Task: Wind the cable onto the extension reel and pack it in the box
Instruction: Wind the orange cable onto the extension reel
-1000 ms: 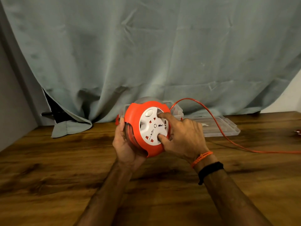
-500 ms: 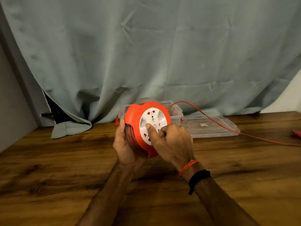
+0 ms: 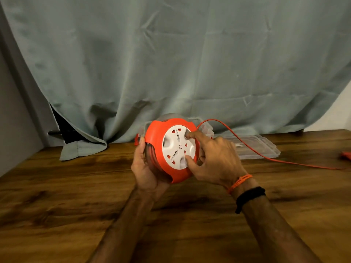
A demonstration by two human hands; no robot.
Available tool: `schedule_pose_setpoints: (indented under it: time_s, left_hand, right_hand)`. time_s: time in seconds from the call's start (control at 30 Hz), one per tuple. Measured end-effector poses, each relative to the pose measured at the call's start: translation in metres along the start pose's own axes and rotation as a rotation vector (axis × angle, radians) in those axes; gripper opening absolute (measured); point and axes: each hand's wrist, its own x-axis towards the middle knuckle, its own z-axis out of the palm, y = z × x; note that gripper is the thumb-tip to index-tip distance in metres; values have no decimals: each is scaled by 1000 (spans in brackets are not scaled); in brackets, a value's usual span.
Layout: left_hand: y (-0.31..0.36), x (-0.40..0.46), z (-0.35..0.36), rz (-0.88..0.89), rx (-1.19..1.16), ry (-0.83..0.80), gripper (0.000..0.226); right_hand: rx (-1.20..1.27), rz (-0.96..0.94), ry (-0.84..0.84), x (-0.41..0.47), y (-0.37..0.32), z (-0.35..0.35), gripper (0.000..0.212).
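a grey-green curtain [image 3: 171, 63] is hanging across the whole background, its hem bunching on a dark wooden counter [image 3: 66, 205] that is filling the lower half of the view. at the back of the counter, a clear plastic box [image 3: 206, 130] is sitting against the curtain, mostly hidden behind the reel, and its clear lid [image 3: 262, 149] is lying flat just to the right. the orange extension reel [image 3: 171, 150] is being held above the counter in front of the box, its white socket face turned toward the camera. the left hand [image 3: 146, 168] is cupping the reel's left and lower side with its fingers curled round the rim. the right hand [image 3: 214, 162] is pressing a thumb and a fingertip into the white face, with the other fingers bent. the orange cable [image 3: 247, 149] is arcing out from the top right of the reel, crossing over the lid and trailing along the counter toward the right edge.
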Motion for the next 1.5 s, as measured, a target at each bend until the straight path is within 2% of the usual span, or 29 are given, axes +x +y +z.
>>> schedule_pose_setpoints:
  time_s: [0.2, 0.37, 0.7, 0.97, 1.13, 1.27, 1.3, 1.4, 1.5]
  left_hand:
    - [-1, 0, -2, -30, -9, -47, 78]
    - [-1, 1, -4, -32, -7, -56, 76]
    - [-4, 2, -4, 18, -2, -58, 70]
    - [-6, 0, 3, 33, 9, 1, 64]
    - [-1, 1, -1, 40, -36, -22, 65]
    - [0, 2, -1, 34, -60, -35, 71]
    - [0, 2, -1, 30, -58, -23, 72]
    - [-1, 1, -2, 10, -52, -12, 73]
    - [-1, 0, -2, -22, -38, -26, 76]
  right_hand:
    - [-53, -24, -35, -1, 2, 4, 70]
    - [-55, -27, -18, -2, -2, 1, 68]
    - [21, 245, 159, -8, -19, 19, 62]
    - [305, 500, 87, -3, -36, 21, 71]
    - [258, 390, 68, -2, -32, 13, 64]
    - [198, 227, 83, 3, -10, 3, 29]
    - [166, 169, 87, 4, -7, 1, 25]
    - [71, 39, 60, 1, -5, -2, 41]
    - [-30, -8, 47, -1, -3, 3, 58]
